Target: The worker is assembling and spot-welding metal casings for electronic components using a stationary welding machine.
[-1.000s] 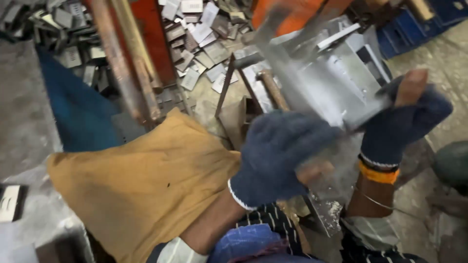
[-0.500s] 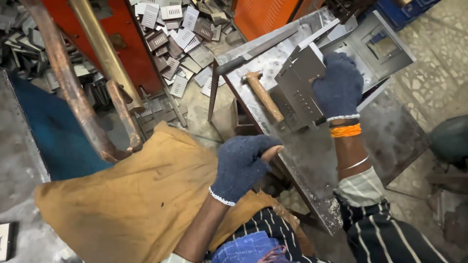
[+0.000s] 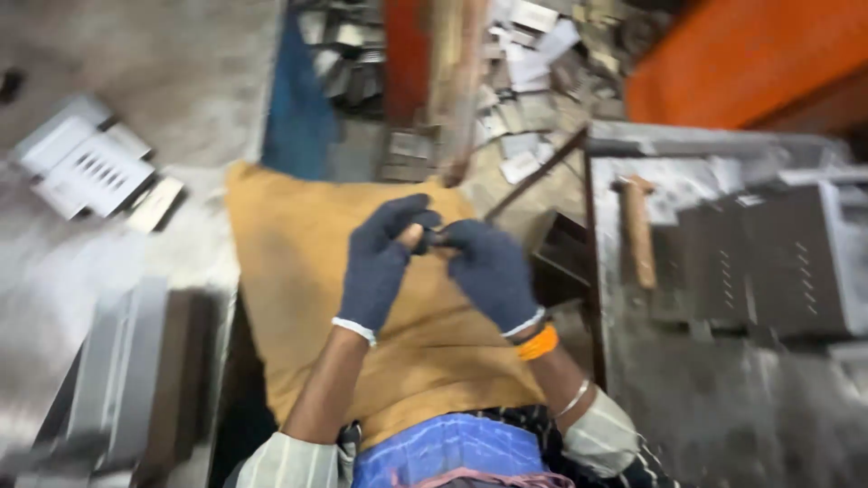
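Note:
Both my hands wear dark blue knit gloves and meet above my lap, over a mustard-yellow cloth [image 3: 298, 271]. My left hand [image 3: 380, 262] has a bare fingertip poking through a hole in the glove. My right hand [image 3: 488, 267] touches it fingertip to fingertip; a small dark item seems pinched between them, too blurred to identify. An orange band sits at my right wrist.
A metal workbench [image 3: 723, 398] stands at the right with a wooden-handled hammer [image 3: 637, 230] and a slotted grey sheet-metal part [image 3: 778, 262] on it. Louvred metal plates [image 3: 90, 167] lie at the left, scrap pieces [image 3: 524, 54] lie beyond, and an orange machine [image 3: 741, 54] stands at the top right.
My right hand left the metal part on the bench and came to my lap. Both hands now meet over the yellow cloth. The view swung left.

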